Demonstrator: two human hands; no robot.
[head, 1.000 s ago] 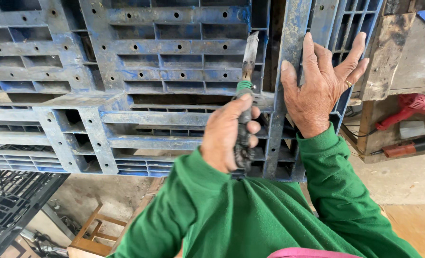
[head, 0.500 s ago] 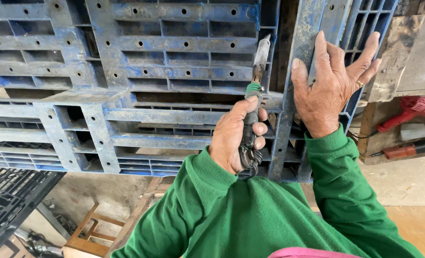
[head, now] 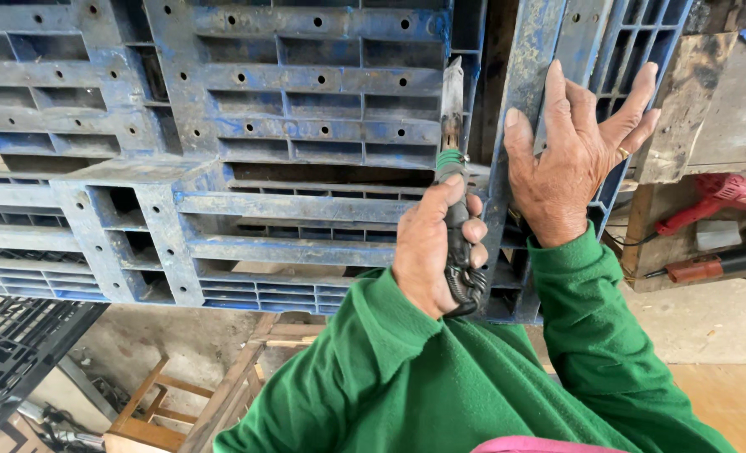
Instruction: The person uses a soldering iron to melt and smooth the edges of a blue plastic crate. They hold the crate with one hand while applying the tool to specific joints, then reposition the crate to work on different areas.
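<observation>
Blue pallet (head: pixel 289 151) (scuffed, upright) indoors

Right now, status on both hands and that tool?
Left hand gripping black-handled flat blade tool. Right hand flat on worn blue plastic pallet. No obstruction.

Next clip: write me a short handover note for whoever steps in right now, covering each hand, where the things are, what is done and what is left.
Left hand: closed around the black handle of a flat-bladed hand tool, blade pointing up against the blue plastic pallet.
Right hand: open, palm flat on the pallet's upright blue rail, steadying it.
Nearby: a red power tool lies on the wooden shelf to the right.
Done: no cut or change on the pallet can be made out.
Left: the blade sits at the gap beside the rail; whatever is being worked there looks unfinished.
</observation>
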